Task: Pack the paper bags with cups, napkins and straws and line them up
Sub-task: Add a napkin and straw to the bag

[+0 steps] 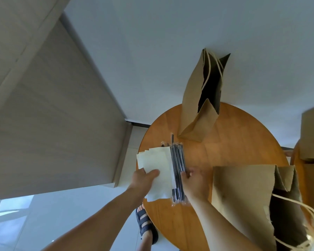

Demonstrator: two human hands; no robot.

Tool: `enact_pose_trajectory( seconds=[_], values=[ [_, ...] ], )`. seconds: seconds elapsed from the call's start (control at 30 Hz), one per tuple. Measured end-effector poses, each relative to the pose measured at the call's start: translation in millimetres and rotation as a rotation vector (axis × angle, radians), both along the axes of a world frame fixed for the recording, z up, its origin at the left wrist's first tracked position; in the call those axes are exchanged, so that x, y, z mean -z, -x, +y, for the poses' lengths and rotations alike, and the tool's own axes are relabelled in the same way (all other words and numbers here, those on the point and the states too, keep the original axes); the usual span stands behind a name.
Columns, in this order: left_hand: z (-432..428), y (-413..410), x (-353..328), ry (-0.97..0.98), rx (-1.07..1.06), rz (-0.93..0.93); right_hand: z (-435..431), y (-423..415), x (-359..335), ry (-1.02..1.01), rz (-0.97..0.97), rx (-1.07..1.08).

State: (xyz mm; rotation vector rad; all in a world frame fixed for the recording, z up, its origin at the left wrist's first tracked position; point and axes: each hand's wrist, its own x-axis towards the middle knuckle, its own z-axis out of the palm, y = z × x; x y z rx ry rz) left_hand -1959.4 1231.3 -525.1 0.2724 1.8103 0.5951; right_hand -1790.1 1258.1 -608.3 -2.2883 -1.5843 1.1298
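A person stands over a round wooden table (234, 145), both hands at work on the supplies at its left side. The left hand (143, 178) pinches a fanned stack of pale napkins (158, 160), thumb on top and fingers beneath, and the stack overhangs the table's left edge. Just beside the napkins lies a bundle of dark straws (178, 160) in clear wrappers, pointing away from the person; the right hand (195, 182) has its fingers curled onto the bundle's right side, gripping it. A brown paper bag (194, 98) with cord handles stands open at the far edge of the table, near the straws' far tips. A second bag (243, 192) stands open at the near right, close to the right forearm. A third bag (312, 134) shows in part at the right border of the view. Below the table's near edge, a foot in a dark sandal (146, 225) rests on the pale floor.
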Motion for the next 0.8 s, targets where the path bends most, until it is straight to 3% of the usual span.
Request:
enact_pose_trajectory(
  seconds=[0.13, 0.5, 0.57, 0.8],
  values=[
    [-0.8, 0.2, 0.5, 0.005, -0.018, -0.014, 2.8, -1.9, 13.3, 0.086, -0.091, -0.095],
    [4.1, -9.1, -15.1, -0.034, 0.053, 0.052, 3.9, -10.5, -12.7, 0.032, -0.105, -0.126],
    [5.1, -11.4, -24.2, -0.046, 0.07, 0.06, 3.3, -12.3, -29.9, -0.033, -0.031, -0.087],
    [18.4, -16.8, -92.1, -0.159, 0.092, 0.049, -7.7, -4.6, -128.4, -0.23, 0.544, -0.064]
  ],
)
